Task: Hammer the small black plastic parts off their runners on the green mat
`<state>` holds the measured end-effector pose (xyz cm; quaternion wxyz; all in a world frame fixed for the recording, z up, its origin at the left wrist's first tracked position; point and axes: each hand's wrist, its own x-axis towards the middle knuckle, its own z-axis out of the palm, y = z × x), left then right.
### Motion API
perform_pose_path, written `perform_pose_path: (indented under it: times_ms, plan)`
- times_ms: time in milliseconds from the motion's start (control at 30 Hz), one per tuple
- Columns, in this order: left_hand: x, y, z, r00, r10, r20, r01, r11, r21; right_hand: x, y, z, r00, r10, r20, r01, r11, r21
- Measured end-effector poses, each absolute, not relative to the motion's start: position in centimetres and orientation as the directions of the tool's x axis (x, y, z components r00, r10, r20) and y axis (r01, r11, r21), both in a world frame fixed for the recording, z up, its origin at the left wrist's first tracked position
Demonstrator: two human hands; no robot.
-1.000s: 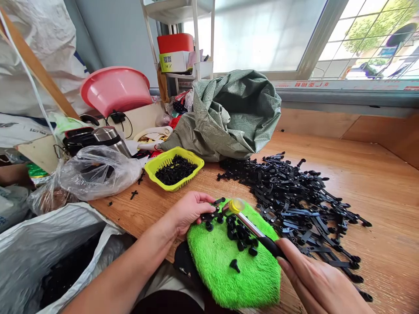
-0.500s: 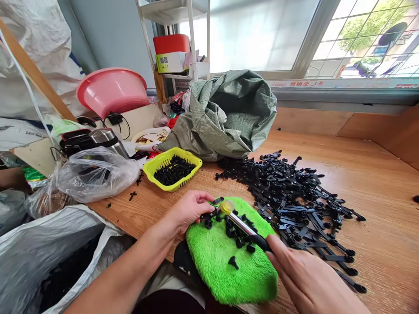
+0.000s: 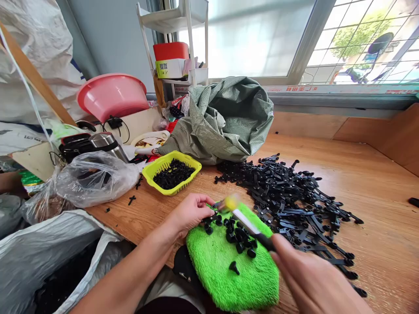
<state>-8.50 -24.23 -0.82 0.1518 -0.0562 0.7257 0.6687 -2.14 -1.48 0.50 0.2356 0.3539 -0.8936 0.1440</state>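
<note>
A bright green fuzzy cloth [image 3: 225, 270] lies at the near table edge with several small black plastic pieces [image 3: 238, 237] on it. My left hand [image 3: 191, 211] pinches a black plastic part at the cloth's far left corner. My right hand [image 3: 314, 283] grips the dark handle of a small mallet [image 3: 244, 220] with a yellow head, blurred, just above the part that the left hand holds. A large pile of long black plastic strips [image 3: 291, 203] spreads over the wooden table [image 3: 376, 196] to the right.
A yellow basket [image 3: 173, 171] of small black pieces stands behind my left hand. A green woven sack [image 3: 225, 117], a pink basin [image 3: 111, 93], a white shelf rack [image 3: 178, 39] and clear plastic bags [image 3: 94, 176] crowd the back left. A white sack [image 3: 49, 253] hangs below the table edge.
The mallet's yellow head dropped onto the held part, then lifted a little and is now motion-blurred. My right hand has shifted slightly. The left hand stays on the part.
</note>
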Motion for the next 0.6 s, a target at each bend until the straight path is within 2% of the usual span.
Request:
perform_pose_path:
  times_ms: [67,200,333,600]
  plan:
    - [-8.5,-24.2,-0.9,-0.953,0.119,-0.279,-0.264,0.125,0.956,-2.1,-1.5,0.6,-0.632,-0.577,0.517,-0.694,0.719,-0.047]
    - [-8.6,-24.3,-1.0,-0.958,0.130,-0.256,-0.237,0.150,0.960,-2.1,-1.4,0.7,-0.635,-0.557,0.535,-0.697,0.712,-0.085]
    - [-8.6,-24.4,-1.3,-0.959,0.126,-0.253,-0.231,0.167,0.959,-2.2,-1.4,0.4,-0.629,-0.588,0.509,-0.698,0.715,-0.036]
    - [-8.3,-24.6,-1.2,-0.937,0.113,-0.330,-0.322,0.079,0.943,-1.9,-1.8,-0.9,-0.629,-0.583,0.515,-0.692,0.722,-0.027]
